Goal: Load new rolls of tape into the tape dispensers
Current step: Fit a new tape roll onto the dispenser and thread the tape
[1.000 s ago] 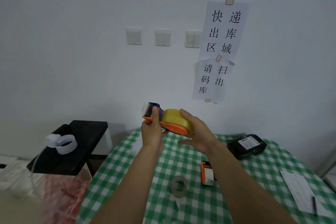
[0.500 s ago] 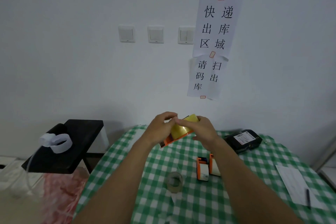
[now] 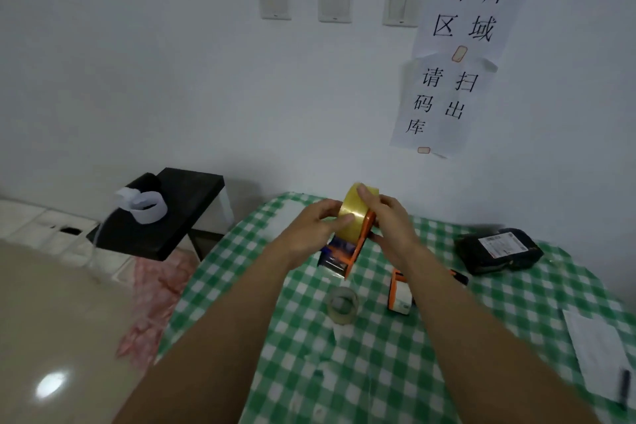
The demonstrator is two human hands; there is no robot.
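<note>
Above the green checked table (image 3: pixel 395 348) I hold an orange tape dispenser (image 3: pixel 359 248) with a yellow tape roll (image 3: pixel 354 213) seated in it. The dispenser hangs nose down, its blue and dark cutter end toward me. My left hand (image 3: pixel 315 227) grips the roll's left face, thumb on its rim. On the other side my right hand (image 3: pixel 387 220) clasps the orange side, index finger over the roll's top. A clear, nearly used tape roll (image 3: pixel 341 305) lies on the cloth below. A second orange and white dispenser (image 3: pixel 399 293) lies partly hidden under my right forearm.
A black wrapped parcel (image 3: pixel 499 251) sits at the table's right. A white paper sheet (image 3: pixel 599 351) with a pen (image 3: pixel 624 385) lies at the right edge. Left of the table stands a black stool (image 3: pixel 172 217) carrying a white paper loop (image 3: pixel 144 206); pink plastic (image 3: pixel 155 293) lies beneath.
The dispenser has swung from lying level to hanging nose down, and both hands have shifted onto the roll's sides. The camera has tilted down and moved closer.
</note>
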